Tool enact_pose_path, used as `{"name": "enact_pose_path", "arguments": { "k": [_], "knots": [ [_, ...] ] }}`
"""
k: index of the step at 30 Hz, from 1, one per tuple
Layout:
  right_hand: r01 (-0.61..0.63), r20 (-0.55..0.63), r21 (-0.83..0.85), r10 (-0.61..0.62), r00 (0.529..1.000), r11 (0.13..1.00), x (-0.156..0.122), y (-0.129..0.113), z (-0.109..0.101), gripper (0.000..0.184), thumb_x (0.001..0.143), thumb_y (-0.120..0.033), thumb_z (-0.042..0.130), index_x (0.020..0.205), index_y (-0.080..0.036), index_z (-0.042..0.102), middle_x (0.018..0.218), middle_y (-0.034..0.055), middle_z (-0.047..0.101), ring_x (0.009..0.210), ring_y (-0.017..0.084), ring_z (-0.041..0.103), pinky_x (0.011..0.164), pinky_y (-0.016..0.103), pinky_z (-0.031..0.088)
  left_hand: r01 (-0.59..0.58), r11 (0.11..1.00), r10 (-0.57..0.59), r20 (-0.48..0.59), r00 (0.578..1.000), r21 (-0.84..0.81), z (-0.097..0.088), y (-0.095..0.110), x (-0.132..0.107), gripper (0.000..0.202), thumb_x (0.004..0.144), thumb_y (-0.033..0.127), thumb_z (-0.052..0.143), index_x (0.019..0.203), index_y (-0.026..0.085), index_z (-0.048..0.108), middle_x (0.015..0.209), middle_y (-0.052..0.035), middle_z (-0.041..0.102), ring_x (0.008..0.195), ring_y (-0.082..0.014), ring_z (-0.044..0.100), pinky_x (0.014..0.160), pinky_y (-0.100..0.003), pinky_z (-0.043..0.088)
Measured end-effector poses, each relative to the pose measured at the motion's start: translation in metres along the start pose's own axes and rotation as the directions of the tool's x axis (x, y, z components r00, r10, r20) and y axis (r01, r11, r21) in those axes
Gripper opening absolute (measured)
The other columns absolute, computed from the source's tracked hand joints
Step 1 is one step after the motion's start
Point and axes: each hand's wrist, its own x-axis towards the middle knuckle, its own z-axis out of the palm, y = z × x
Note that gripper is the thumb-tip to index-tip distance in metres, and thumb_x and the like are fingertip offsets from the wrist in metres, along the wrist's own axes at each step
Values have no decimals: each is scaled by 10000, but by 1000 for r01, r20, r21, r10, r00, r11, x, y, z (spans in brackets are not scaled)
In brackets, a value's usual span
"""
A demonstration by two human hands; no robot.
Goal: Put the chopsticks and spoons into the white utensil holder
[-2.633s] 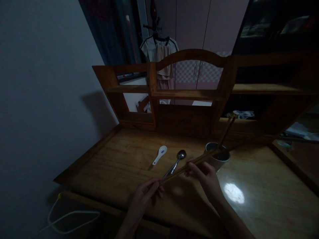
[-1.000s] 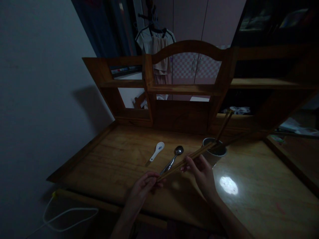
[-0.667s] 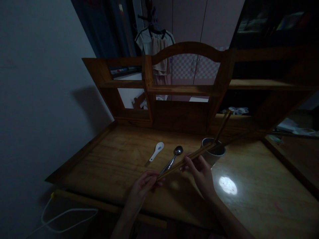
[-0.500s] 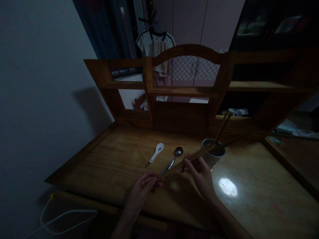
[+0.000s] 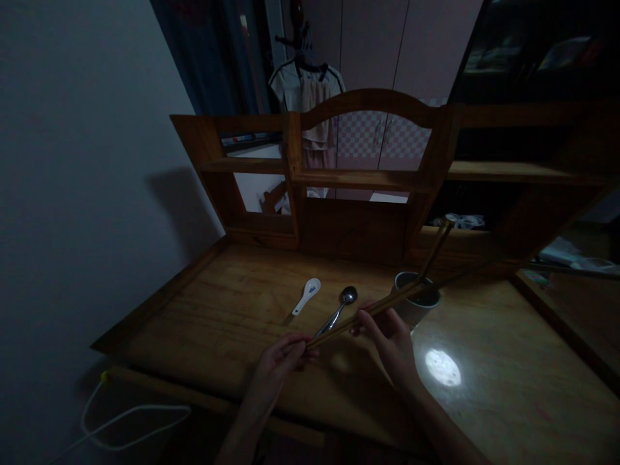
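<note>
In dim light I hold a pair of long wooden chopsticks (image 5: 356, 318) above a wooden desk (image 5: 232, 310). My left hand (image 5: 281, 361) pinches their near end. My right hand (image 5: 390, 336) grips them further along, fingers curled round. The chopsticks slant up to the right, over the rim of a grey cup (image 5: 417, 303). Another pair of chopsticks (image 5: 436, 248) stands in that cup, leaning right. A metal spoon (image 5: 339, 310) lies on the desk just beyond my hands, and a white ceramic spoon (image 5: 307, 296) lies to its left.
A wooden hutch with shelves (image 5: 368, 181) rises at the back of the desk. A bright light spot (image 5: 443, 368) shines on the desk right of my right hand. The wall stands at the left, and a white cable (image 5: 126, 420) hangs below the desk's front edge.
Hands and chopsticks keep nearly the same pose over the desk. Only the camera's view has drifted slightly.
</note>
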Motion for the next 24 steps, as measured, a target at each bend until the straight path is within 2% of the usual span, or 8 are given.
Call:
{"name": "enact_pose_path", "arguments": {
  "k": [11, 16, 24],
  "knots": [
    [4, 18, 4, -4, 1000, 1000, 1, 1, 0, 160, 883, -317, 666, 967, -196, 603, 811, 30, 657, 684, 195, 640, 652, 306, 530, -17, 999, 17, 4, 1000, 50, -2, -3, 0, 301, 792, 352, 706, 992, 132, 655, 884, -112, 738, 806, -197, 698, 677, -227, 475],
    [26, 22, 3, -26, 999, 1000, 1, 5, -1, 177, 876, -318, 676, 978, -194, 602, 790, 26, 656, 665, 196, 636, 630, 307, 530, -43, 996, 42, 18, 999, 82, -3, -4, 1, 273, 807, 338, 695, 989, 139, 651, 885, -98, 738, 813, -183, 698, 697, -215, 473],
    [30, 20, -15, -29, 999, 999, 0, 4, -1, 165, 886, -310, 667, 984, -193, 605, 798, 24, 658, 680, 191, 636, 644, 304, 530, -33, 999, 33, -5, 999, 34, -2, -4, 1, 285, 769, 329, 732, 951, 131, 637, 899, -108, 739, 836, -213, 709, 773, -272, 528]
  ]
}}
